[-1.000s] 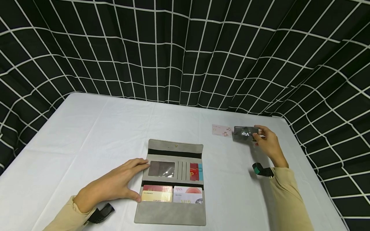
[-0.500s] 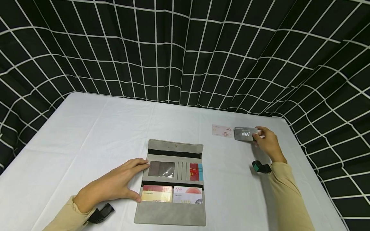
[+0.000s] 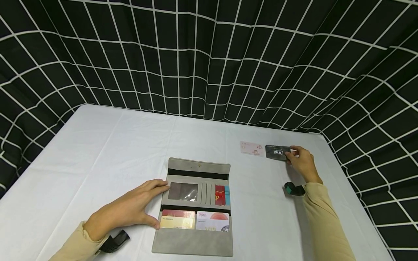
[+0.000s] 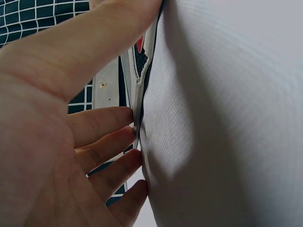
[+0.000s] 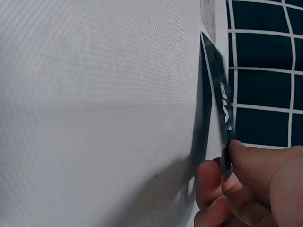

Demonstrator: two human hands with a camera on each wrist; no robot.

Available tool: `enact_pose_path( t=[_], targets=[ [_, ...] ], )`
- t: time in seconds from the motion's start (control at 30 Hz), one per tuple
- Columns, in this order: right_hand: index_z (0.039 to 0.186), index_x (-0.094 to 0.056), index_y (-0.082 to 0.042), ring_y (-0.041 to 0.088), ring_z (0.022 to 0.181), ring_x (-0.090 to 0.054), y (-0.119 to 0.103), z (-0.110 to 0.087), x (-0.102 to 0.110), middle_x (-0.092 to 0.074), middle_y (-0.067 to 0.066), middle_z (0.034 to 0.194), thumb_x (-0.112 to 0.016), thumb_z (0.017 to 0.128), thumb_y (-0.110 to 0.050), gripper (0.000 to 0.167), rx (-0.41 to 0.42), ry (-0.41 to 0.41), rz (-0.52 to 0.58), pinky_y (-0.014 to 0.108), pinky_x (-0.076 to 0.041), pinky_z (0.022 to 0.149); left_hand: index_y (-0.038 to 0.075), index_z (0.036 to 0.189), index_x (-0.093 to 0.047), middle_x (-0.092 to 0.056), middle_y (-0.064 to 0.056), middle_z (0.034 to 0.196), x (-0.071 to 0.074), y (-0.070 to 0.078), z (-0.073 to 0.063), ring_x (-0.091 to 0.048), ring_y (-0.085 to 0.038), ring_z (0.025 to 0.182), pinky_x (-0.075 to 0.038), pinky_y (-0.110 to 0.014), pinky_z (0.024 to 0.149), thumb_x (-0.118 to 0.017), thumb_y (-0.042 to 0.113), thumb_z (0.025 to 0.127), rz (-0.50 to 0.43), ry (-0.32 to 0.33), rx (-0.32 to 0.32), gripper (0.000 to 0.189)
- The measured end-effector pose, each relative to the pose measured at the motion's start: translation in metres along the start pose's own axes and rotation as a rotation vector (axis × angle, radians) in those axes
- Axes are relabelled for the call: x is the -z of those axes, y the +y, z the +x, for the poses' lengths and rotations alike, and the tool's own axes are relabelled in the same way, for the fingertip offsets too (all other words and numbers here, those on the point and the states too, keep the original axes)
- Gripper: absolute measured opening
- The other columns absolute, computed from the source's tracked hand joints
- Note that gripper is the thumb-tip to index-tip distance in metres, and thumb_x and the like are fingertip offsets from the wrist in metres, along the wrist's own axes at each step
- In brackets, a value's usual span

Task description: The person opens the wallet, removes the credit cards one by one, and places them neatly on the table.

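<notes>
A grey wallet (image 3: pixel 192 242) lies unfolded on the white table. My left hand (image 3: pixel 127 208) rests at its left side, fingers extended, with the fingertips (image 4: pixel 124 113) against the wallet's edge in the left wrist view. At the back right, my right hand (image 3: pixel 303 163) pinches a black VIP card (image 3: pixel 275 152) by its right end, between thumb and fingers. In the right wrist view the black card (image 5: pixel 215 75) slants, its far edge down close to the cloth and the held end raised. A pink card (image 3: pixel 251 149) lies flat just left of it.
Several cards sit in the wallet's slots, among them a yellow card (image 3: pixel 177 222), a white one (image 3: pixel 212 224) and a red one (image 3: pixel 220 195). A clear window pocket (image 3: pixel 183 191) is beside the red card. A black gridded curtain (image 3: pixel 183 58) surrounds the table's back and sides.
My right hand has shifted slightly downward in the head view, and the black card has lowered and changed its tilt. My left hand and the wallet stay in place.
</notes>
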State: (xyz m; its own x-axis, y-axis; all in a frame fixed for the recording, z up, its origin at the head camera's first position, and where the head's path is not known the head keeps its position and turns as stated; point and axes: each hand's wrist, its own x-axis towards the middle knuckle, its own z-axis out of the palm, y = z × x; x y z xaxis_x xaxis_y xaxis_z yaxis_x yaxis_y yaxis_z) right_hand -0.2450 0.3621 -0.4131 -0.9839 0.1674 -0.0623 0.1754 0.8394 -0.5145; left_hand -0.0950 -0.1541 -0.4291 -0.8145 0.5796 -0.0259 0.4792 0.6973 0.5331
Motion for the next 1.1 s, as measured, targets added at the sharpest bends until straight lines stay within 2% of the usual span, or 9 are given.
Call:
enact_pose_path(
  t=[0.2,0.37,0.43,0.5,0.57,0.63,0.7,0.83,1.1],
  targets=[
    [0.142,-0.045,0.009,0.002,0.063,-0.061,0.002,0.002,0.000,-0.062,0.032,0.120,-0.054,0.100,-0.020,0.051,-0.001,0.010,0.013,0.016,-0.047,0.055,0.005,0.147,-0.046,-0.045,-0.007,0.148,-0.001,0.000,0.000,-0.047,-0.029,0.135,-0.044,-0.052,0.108,-0.082,0.060,0.062,0.004,-0.005,0.013,0.108],
    [0.139,-0.048,0.009,0.001,0.062,-0.062,0.005,0.001,-0.001,-0.064,0.031,0.118,-0.056,0.100,-0.021,0.050,0.018,0.036,0.004,0.014,-0.044,0.058,0.004,0.147,-0.046,-0.045,-0.008,0.148,-0.001,0.000,0.000,-0.047,-0.031,0.135,-0.044,-0.054,0.108,-0.080,0.063,0.062,-0.001,-0.005,0.009,0.108],
    [0.138,-0.050,0.009,0.010,0.068,-0.067,0.006,0.000,-0.001,-0.065,0.029,0.117,-0.057,0.099,-0.022,0.050,0.033,0.058,-0.011,0.016,-0.043,0.064,0.004,0.147,-0.046,-0.046,-0.009,0.148,-0.001,0.001,0.000,-0.047,-0.032,0.135,-0.044,-0.054,0.107,-0.078,0.064,0.062,-0.001,-0.002,0.005,0.108],
    [0.136,-0.052,0.008,0.024,0.082,-0.071,0.007,-0.001,0.000,-0.067,0.029,0.116,-0.058,0.098,-0.022,0.048,0.051,0.083,-0.024,0.020,-0.043,0.071,0.004,0.147,-0.046,-0.046,-0.009,0.148,0.000,0.001,0.000,-0.047,-0.032,0.135,-0.044,-0.054,0.107,-0.078,0.064,0.063,0.002,-0.001,0.004,0.108],
    [0.136,-0.053,0.007,0.036,0.099,-0.070,0.007,-0.003,0.000,-0.067,0.028,0.116,-0.058,0.098,-0.021,0.048,0.066,0.099,-0.026,0.024,-0.044,0.074,0.004,0.147,-0.046,-0.046,-0.009,0.148,0.000,0.001,0.000,-0.047,-0.032,0.135,-0.044,-0.054,0.107,-0.078,0.064,0.063,0.001,-0.002,0.003,0.108],
    [0.135,-0.053,0.007,0.043,0.109,-0.065,0.006,-0.005,0.001,-0.067,0.029,0.117,-0.059,0.097,-0.020,0.047,0.082,0.106,-0.020,0.023,-0.045,0.075,0.004,0.147,-0.046,-0.046,-0.010,0.148,0.000,0.001,0.000,-0.047,-0.032,0.135,-0.044,-0.055,0.107,-0.078,0.064,0.063,0.002,-0.002,-0.001,0.108],
    [0.135,-0.054,0.007,0.045,0.109,-0.066,0.005,-0.007,0.003,-0.066,0.029,0.116,-0.059,0.097,-0.020,0.047,0.096,0.105,-0.004,0.018,-0.046,0.071,0.004,0.147,-0.046,-0.046,-0.009,0.148,0.000,0.001,0.000,-0.047,-0.032,0.135,-0.044,-0.054,0.107,-0.078,0.064,0.063,0.001,-0.003,0.002,0.108],
    [0.136,-0.053,0.006,0.045,0.108,-0.066,0.002,-0.012,0.004,-0.065,0.029,0.117,-0.060,0.098,-0.022,0.048,0.122,0.082,0.045,0.008,-0.041,0.064,0.005,0.147,-0.046,-0.045,-0.008,0.148,0.001,0.001,0.000,-0.047,-0.031,0.135,-0.044,-0.054,0.106,-0.078,0.064,0.063,0.000,-0.002,-0.001,0.108],
    [0.137,-0.054,0.001,0.031,0.100,-0.069,-0.006,-0.026,0.002,-0.064,0.025,0.118,-0.060,0.099,-0.026,0.047,0.136,0.038,0.089,0.012,-0.045,0.064,0.004,0.146,-0.046,-0.045,-0.008,0.148,0.001,0.002,0.000,-0.047,-0.031,0.135,-0.044,-0.054,0.107,-0.079,0.063,0.062,-0.004,0.000,-0.003,0.108]
  ],
)
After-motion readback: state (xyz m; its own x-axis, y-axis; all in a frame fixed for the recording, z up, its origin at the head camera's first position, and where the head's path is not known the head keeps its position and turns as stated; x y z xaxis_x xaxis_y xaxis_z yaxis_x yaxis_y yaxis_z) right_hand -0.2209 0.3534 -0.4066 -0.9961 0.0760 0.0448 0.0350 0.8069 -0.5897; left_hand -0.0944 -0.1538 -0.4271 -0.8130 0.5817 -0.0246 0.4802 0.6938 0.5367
